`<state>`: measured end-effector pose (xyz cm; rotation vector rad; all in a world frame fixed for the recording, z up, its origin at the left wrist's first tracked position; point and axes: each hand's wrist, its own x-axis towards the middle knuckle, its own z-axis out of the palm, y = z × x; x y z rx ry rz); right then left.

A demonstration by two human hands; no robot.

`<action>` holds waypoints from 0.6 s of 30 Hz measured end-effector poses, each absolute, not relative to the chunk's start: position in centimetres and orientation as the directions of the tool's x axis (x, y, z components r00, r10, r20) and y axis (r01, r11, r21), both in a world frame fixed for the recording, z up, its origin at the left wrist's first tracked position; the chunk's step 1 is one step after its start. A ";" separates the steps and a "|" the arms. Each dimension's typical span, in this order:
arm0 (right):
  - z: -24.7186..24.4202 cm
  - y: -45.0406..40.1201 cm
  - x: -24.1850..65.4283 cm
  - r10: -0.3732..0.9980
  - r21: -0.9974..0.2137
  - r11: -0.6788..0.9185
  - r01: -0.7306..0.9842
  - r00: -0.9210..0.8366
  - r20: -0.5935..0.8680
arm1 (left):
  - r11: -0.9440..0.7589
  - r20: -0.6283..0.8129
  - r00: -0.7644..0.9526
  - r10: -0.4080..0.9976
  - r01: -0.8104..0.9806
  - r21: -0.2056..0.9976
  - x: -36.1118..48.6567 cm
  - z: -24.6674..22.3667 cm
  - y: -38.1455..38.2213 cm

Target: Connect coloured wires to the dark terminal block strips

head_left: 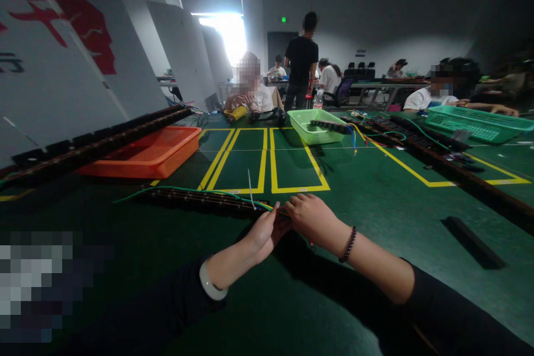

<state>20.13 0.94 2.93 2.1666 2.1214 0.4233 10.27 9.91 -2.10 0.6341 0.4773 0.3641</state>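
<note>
My left hand (263, 233) is closed around the end of a bundle of coloured wires (263, 206), thumb on top. Right beside it, my right hand (311, 218) has its fingers curled and pinched at the same bundle; its fingertips are partly hidden. The wires run left along a long dark strip (200, 200) lying on the table, and a loose green wire (142, 193) trails past its far left end. A thin white cable tie (251, 192) sticks up from the bundle, just left of my left hand.
An orange basket (179, 150) stands at the left under a long dark strip (100, 136). Green baskets (298, 128) sit farther back. More wired strips (450, 164) and a short black bar (473, 242) lie at the right. Several people are beyond the green table (375, 222).
</note>
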 end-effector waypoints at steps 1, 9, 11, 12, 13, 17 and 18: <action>2.9 0.9 20.1 0.988 0.264 -0.022 0.964 -0.020 0.156 | 0.748 -0.305 0.831 0.466 -0.185 0.638 10.3 -2.2 9.9; 3.9 0.5 20.0 0.952 0.264 0.224 0.938 -0.268 0.145 | 0.745 -0.338 0.825 0.454 -0.143 0.651 10.2 -2.4 10.1; 4.0 0.5 20.0 0.928 0.246 0.323 0.914 -0.357 0.108 | 0.762 -0.352 0.833 0.426 -0.120 0.637 10.1 -2.4 10.2; 4.0 0.5 20.0 0.913 0.235 0.368 0.900 -0.397 0.091 | 0.769 -0.356 0.840 0.410 -0.108 0.630 10.0 -2.4 10.2; 4.0 0.5 20.0 0.899 0.222 0.406 0.886 -0.431 0.077 | 0.774 -0.356 0.844 0.401 -0.103 0.625 10.0 -2.4 10.2; 4.4 0.2 20.3 0.879 0.167 0.448 0.878 -0.467 0.099 | 0.803 -0.342 0.863 0.371 -0.113 0.586 10.1 -1.9 10.1; 4.7 0.2 20.4 0.881 0.158 0.437 0.885 -0.457 0.121 | 0.809 -0.331 0.869 0.368 -0.125 0.574 10.1 -1.7 10.1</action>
